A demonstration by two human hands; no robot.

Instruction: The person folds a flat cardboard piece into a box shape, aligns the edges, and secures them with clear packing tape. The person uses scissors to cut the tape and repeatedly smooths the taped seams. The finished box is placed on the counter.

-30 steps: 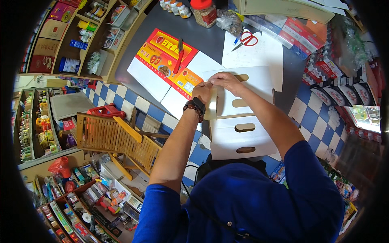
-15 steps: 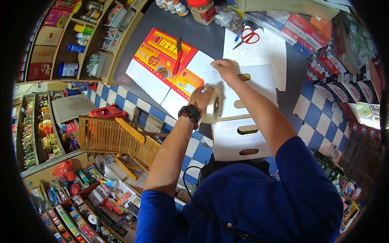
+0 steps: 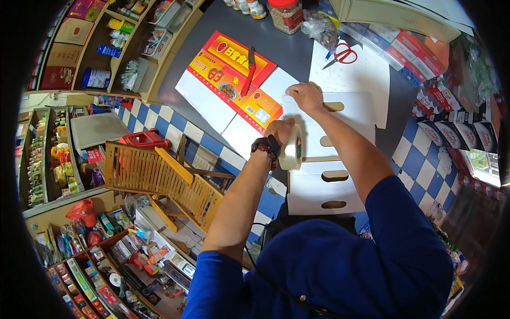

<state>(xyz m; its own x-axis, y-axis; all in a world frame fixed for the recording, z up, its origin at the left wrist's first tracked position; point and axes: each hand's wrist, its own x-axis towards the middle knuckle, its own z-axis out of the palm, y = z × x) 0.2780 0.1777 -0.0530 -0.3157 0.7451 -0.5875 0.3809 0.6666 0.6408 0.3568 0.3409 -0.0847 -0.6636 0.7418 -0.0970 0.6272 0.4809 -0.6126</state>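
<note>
My left hand (image 3: pixel 280 131) is closed round a wide roll of clear packing tape (image 3: pixel 291 153), which stands on edge over the white cardboard. Farther forward, my right hand (image 3: pixel 306 96) has its fingers curled and pressed together at the upper left edge of a white cardboard sheet (image 3: pixel 353 114) with oval cut-outs. What those fingers hold, if anything, is hidden. Left of both hands lies a red and yellow printed cardboard piece (image 3: pixel 220 72) with white flaps. A red-handled knife (image 3: pixel 248 80) rests on it.
Red-handled scissors (image 3: pixel 344 55) lie on white paper (image 3: pixel 319 69) beyond the sheet. A red-lidded jar (image 3: pixel 286 16) and a plastic bag (image 3: pixel 320 29) stand at the table's far side. Cartons (image 3: pixel 419 53) line the right; a wooden folding chair (image 3: pixel 159 170) stands on the left.
The whole view has shifted, so the table's things sit slightly farther right. Both hands keep nearly the same places on the cardboard, and the tape roll is still in my left hand.
</note>
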